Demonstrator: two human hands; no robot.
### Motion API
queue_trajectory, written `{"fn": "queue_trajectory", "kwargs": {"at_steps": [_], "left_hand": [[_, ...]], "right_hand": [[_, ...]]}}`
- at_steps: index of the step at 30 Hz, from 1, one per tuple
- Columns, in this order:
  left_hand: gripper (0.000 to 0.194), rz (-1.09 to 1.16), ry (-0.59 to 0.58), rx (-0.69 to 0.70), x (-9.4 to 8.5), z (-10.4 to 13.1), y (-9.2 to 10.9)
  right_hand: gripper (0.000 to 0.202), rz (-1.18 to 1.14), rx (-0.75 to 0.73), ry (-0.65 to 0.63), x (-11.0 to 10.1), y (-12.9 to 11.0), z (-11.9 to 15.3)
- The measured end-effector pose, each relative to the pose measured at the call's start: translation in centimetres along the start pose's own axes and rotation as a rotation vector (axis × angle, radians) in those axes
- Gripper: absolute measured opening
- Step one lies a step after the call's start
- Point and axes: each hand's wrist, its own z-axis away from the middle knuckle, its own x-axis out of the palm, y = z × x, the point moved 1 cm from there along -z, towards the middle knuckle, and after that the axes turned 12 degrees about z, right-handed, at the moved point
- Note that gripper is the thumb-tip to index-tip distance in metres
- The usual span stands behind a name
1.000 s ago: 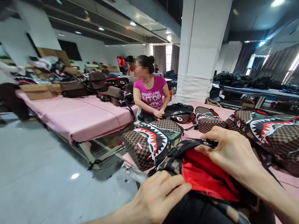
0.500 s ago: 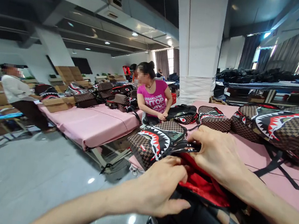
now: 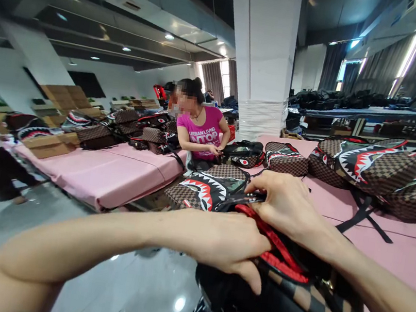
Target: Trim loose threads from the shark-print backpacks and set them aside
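A brown-checkered backpack (image 3: 314,307) with black panels lies close in front of me, its zipped mouth open on a red lining (image 3: 285,264). My right hand (image 3: 283,201) pinches the far upper edge of that mouth. At the near edge, my left hand (image 3: 234,243) has its fingers dipped inside the opening, where they are mostly hidden, while the thumb rests outside on the black panel. Just beyond my hands lies another checkered backpack (image 3: 203,189) with a shark-mouth print.
A person in a pink shirt (image 3: 203,132) stands across the table. More shark-print backpacks (image 3: 371,165) lie on the pink-covered table (image 3: 326,202) at right. A second pink table (image 3: 111,173) carries backpacks and a cardboard box (image 3: 51,145). A white pillar (image 3: 262,54) rises behind.
My left hand has moved from above the opening to its near edge, fingers now inside. The right hand still pinches the far edge. The view has swung slightly right.
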Motion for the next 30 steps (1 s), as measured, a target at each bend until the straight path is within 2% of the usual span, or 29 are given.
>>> {"fn": "queue_trajectory", "kwargs": {"at_steps": [1, 3, 5, 7, 8, 11, 13, 15, 18, 22, 24, 26, 28, 30], "left_hand": [[0.018, 0.005, -0.082, -0.020, 0.3, 0.1, 0.0], [0.005, 0.063, -0.329, -0.069, 0.7, 0.0, -0.1], [0.007, 0.168, -0.460, -0.128, 0.4, -0.5, -0.3], [0.008, 0.211, -0.506, -0.121, -0.3, -1.0, -0.3], [0.010, 0.200, -0.468, -0.082, -0.9, -1.1, -0.2], [0.013, 0.062, -0.258, 0.057, -2.4, -0.4, 0.0], [0.014, -0.076, -0.167, 0.088, -3.0, 0.6, -0.4], [0.017, -0.178, -0.133, 0.092, -3.0, 1.5, -1.1], [0.020, -0.192, -0.111, 0.064, -2.7, 1.9, -2.3], [0.025, -0.031, -0.085, -0.029, -2.1, 0.6, -3.1], [0.027, 0.085, -0.070, -0.068, -1.8, -0.2, -3.4], [0.030, 0.191, -0.025, -0.093, -1.7, -1.0, -3.9], [0.030, 0.252, 0.054, -0.091, -1.9, -1.6, -4.7], [0.030, 0.252, 0.167, -0.077, -2.3, -2.4, -5.7]], "right_hand": [[0.018, -0.008, 0.016, 0.012, 0.1, 0.3, -0.2], [0.016, -0.028, 0.034, 0.012, 0.5, 1.0, -0.6], [0.016, -0.047, 0.026, -0.019, 1.0, 1.5, -1.0], [0.017, -0.063, 0.017, -0.043, 1.2, 2.2, -1.2], [0.018, -0.067, 0.019, -0.045, 1.1, 2.5, -1.2], [0.020, -0.074, 0.042, -0.024, 0.7, 3.3, -1.4], [0.021, -0.086, 0.043, -0.019, 0.5, 3.5, -1.4], [0.022, -0.098, 0.020, -0.021, 0.6, 3.5, -1.5], [0.023, -0.117, -0.011, -0.028, 1.7, 3.6, -1.7], [0.024, -0.170, 0.042, -0.077, 3.4, 5.0, -2.5], [0.025, -0.187, 0.066, -0.097, 3.1, 6.0, -2.6], [0.027, -0.212, 0.122, -0.023, 1.7, 6.9, -2.0], [0.033, -0.242, 0.269, 0.184, -0.6, 7.6, 0.0], [0.037, -0.263, 0.458, 0.424, -2.5, 7.9, 3.5]]}}
